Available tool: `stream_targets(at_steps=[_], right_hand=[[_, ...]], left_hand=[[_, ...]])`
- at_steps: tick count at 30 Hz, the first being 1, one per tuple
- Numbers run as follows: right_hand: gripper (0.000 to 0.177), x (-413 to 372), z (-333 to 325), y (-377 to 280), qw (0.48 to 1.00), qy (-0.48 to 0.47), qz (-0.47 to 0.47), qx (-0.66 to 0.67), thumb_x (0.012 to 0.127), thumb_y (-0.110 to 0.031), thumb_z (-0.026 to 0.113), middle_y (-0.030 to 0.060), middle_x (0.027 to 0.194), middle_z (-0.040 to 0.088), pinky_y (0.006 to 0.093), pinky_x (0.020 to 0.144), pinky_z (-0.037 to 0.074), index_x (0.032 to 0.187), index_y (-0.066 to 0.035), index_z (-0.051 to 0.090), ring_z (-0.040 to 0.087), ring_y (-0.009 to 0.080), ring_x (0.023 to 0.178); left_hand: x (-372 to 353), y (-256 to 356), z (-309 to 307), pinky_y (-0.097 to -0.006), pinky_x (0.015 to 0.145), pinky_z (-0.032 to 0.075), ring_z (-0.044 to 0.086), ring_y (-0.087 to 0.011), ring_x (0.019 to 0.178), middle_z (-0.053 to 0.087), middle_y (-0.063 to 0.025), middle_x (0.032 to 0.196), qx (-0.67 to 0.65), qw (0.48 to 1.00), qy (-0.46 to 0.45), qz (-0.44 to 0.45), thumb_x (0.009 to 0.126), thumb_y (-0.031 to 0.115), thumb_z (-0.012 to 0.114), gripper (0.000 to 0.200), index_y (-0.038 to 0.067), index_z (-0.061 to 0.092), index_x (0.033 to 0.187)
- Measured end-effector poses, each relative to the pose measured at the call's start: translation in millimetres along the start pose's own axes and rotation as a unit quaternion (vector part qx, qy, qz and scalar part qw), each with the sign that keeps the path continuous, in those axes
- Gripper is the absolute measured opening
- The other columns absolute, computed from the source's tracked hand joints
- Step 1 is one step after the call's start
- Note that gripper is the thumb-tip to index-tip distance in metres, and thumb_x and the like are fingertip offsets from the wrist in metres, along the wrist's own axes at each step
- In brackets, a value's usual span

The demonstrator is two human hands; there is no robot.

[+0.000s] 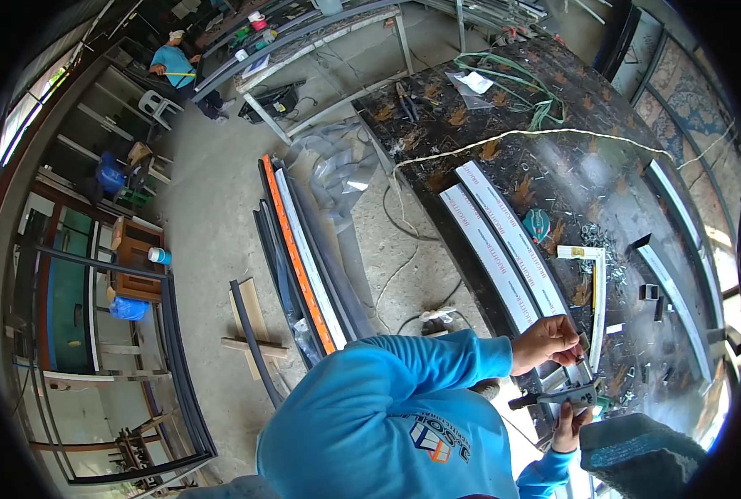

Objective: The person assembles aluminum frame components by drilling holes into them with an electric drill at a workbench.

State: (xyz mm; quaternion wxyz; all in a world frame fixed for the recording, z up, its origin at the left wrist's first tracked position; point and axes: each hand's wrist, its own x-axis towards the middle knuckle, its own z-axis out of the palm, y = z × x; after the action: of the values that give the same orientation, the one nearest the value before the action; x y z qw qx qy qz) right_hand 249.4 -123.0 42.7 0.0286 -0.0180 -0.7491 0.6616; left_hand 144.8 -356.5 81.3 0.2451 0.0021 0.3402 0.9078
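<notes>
My left hand point(545, 343), in a blue sleeve, is closed with fingers pinched at the end of a small thin metal piece point(583, 356). Just below it in the view, my right hand point(566, 427) holds a grey hand tool point(572, 397) with a dark end pointing left. The tool's exact kind is hard to make out. Both hands are close together over the near edge of the dark table point(503, 125). Beside them, two long profiles wrapped in white printed film point(491, 258) lie on the table. A light, L-shaped square point(599, 291) rests nearby.
A teal tape measure point(537, 224), pliers point(406, 101), green cord point(545, 104) and loose metal bits lie on the table. More profiles point(678, 308) lie farther right. Long strips point(300, 258) stand left of the table. Another person point(173, 62) works at the far bench.
</notes>
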Motion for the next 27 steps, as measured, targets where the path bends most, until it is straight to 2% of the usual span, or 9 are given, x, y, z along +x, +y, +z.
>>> stream_targets(at_steps=[1,4,8,10,14,17,21,25,27], right_hand=[[0.031,0.2,2.9,0.2,0.999,0.018,-0.041,-0.025,0.093,-0.018,0.067,0.0024,0.087,0.061,0.0236,0.07,0.042,0.116,-0.002,0.054,0.054,0.0074,0.076],[0.033,10.3,-3.1,-14.5,0.997,-0.065,0.01,-0.031,0.092,-0.017,0.067,0.0055,0.097,0.062,0.0275,0.083,0.042,0.118,-0.001,0.055,0.054,0.0103,0.089],[0.03,8.3,-0.5,-12.9,0.996,-0.042,0.078,-0.02,0.091,-0.016,0.067,0.0052,0.098,0.062,0.0274,0.083,0.043,0.115,0.0,0.056,0.054,0.0106,0.089],[0.03,12.8,13.0,-12.4,0.999,-0.017,-0.006,0.032,0.089,-0.013,0.067,0.0039,0.096,0.063,0.0271,0.082,0.044,0.113,0.0,0.057,0.055,0.0111,0.088],[0.033,11.4,13.5,-35.9,0.994,-0.035,0.101,-0.021,0.085,-0.011,0.065,0.0042,0.096,0.063,0.0269,0.079,0.047,0.114,0.002,0.057,0.057,0.013,0.087],[0.036,14.7,25.4,-52.4,0.992,-0.052,0.116,-0.024,0.084,-0.015,0.067,0.0058,0.093,0.065,0.0295,0.075,0.048,0.115,0.003,0.057,0.06,0.0138,0.084],[0.042,24.9,26.9,-111.1,0.882,-0.193,0.176,-0.392,0.081,-0.019,0.069,0.0184,0.069,0.062,0.0413,0.065,0.05,0.117,0.0,0.056,0.065,0.0354,0.067],[0.046,25.7,21.0,-100.8,0.916,-0.234,0.104,-0.31,0.081,-0.019,0.068,0.0188,0.072,0.064,0.0441,0.062,0.049,0.121,-0.001,0.054,0.065,0.036,0.066],[0.047,30.3,13.0,-83.0,0.906,-0.242,0.215,-0.273,0.083,-0.017,0.065,0.0188,0.077,0.065,0.0426,0.066,0.049,0.124,-0.001,0.051,0.066,0.0337,0.071]], left_hand=[[-0.1,1.0,-2.2,-0.0305,0.079,0.057,0.068,-0.0162,0.088,0.068,-0.0084,0.099,-0.002,1.0,-0.001,0.0,0.099,0.02,0.058,0.013,0.008,0.054,0.097],[-1.3,2.2,-5.7,-0.0292,0.079,0.057,0.068,-0.0156,0.088,0.068,-0.0085,0.099,-0.028,0.999,0.007,-0.02,0.099,0.02,0.057,0.012,0.008,0.054,0.098],[0.3,-1.0,-11.2,-0.0277,0.078,0.057,0.068,-0.0155,0.087,0.068,-0.0088,0.099,-0.058,0.998,0.013,-0.023,0.099,0.021,0.058,0.013,0.008,0.054,0.101],[1.2,0.0,-12.7,-0.028,0.077,0.057,0.068,-0.0158,0.086,0.068,-0.0096,0.099,-0.069,0.996,0.025,-0.041,0.098,0.022,0.06,0.016,0.008,0.054,0.103],[0.8,-2.9,-20.0,-0.0315,0.083,0.056,0.068,-0.0172,0.088,0.069,-0.0123,0.101,-0.084,0.996,-0.006,-0.033,0.096,0.017,0.063,0.012,0.008,0.056,0.099],[-1.7,3.3,-16.9,-0.0318,0.086,0.055,0.066,-0.0154,0.092,0.068,-0.0108,0.105,0.029,1.0,-0.007,0.005,0.096,0.014,0.062,0.007,0.008,0.058,0.098],[0.1,-19.2,-39.4,-0.0296,0.089,0.056,0.066,-0.0162,0.096,0.065,-0.0099,0.113,-0.108,0.978,0.021,-0.177,0.096,0.01,0.059,0.003,0.007,0.06,0.096],[-6.8,-50.0,-71.4,-0.0322,0.09,0.059,0.069,-0.0231,0.1,0.07,-0.0132,0.105,-0.28,0.897,0.031,-0.339,0.098,0.011,0.056,0.014,0.001,0.061,0.105],[6.6,-72.1,-81.2,-0.0322,0.089,0.06,0.069,-0.023,0.1,0.07,-0.0136,0.104,-0.299,0.894,0.03,-0.332,0.098,0.012,0.056,0.015,0.0,0.061,0.106]])
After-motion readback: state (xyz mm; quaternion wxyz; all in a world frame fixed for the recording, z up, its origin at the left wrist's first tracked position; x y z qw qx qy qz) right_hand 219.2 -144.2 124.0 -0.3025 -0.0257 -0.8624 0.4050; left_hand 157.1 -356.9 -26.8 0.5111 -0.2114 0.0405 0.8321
